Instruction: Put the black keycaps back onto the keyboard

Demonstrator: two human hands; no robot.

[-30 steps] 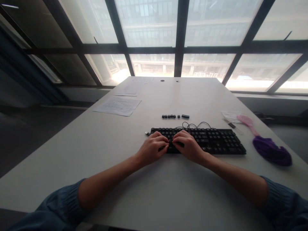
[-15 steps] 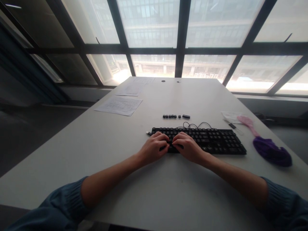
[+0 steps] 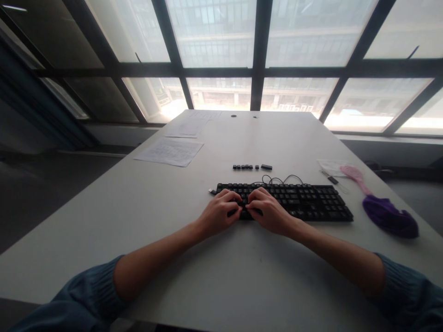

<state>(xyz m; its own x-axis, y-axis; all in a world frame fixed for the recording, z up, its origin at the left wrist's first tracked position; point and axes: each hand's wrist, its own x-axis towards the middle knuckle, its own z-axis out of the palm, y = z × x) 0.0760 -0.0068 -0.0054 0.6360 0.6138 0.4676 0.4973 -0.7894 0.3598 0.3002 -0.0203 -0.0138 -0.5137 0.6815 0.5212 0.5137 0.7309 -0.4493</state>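
A black keyboard (image 3: 308,203) lies on the white table, with some dark gaps among its keys. Over its left part my left hand (image 3: 219,211) is closed, thumb and fingers pinched together at the keys. Close beside it, my right hand (image 3: 269,210) is also closed in a pinch over the keys. Whatever the fingertips grip is too small to make out. Behind the keyboard several loose black keycaps (image 3: 242,167) stand in a row, with a longer keycap (image 3: 266,167) at the right end.
Printed papers (image 3: 169,151) lie at the back left of the table (image 3: 104,221). Right of the keyboard are a purple cloth (image 3: 389,216), a pink-handled item (image 3: 355,176) and a small black tool (image 3: 332,180). The keyboard's cable (image 3: 272,179) loops behind it.
The whole view has shifted very slightly. Both hands stay at the same part of the keyboard, and my right fingertips have moved a little.
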